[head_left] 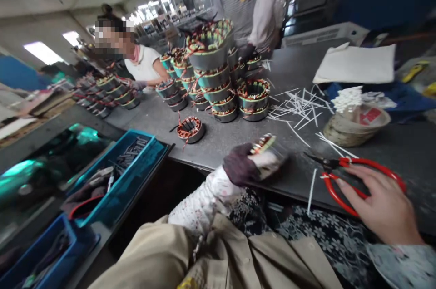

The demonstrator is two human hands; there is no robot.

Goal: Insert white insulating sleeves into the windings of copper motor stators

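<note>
The left grip (242,165), gloved, was closed around a wound stator (264,144) at the near edge of the bench (218,146); the right grip (381,200), bare, grasped red-handled scissors (334,164).

Left hand (248,164): dark maroon fabric glove (239,168) at five o'clock, white speckled cloth sleeve (204,198). Right hand (384,203): ungloved, pale patterned cloth sleeve (403,264) at four o'clock. Creased khaki cloth garment (221,257) at six o'clock.

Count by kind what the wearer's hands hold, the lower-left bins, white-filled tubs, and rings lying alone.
Scissors in the right hand: 1
Blurred part in the left hand: 1
Teal bin and blue bin: 2
Tub: 1
Lone ring: 1
Total: 6
</note>
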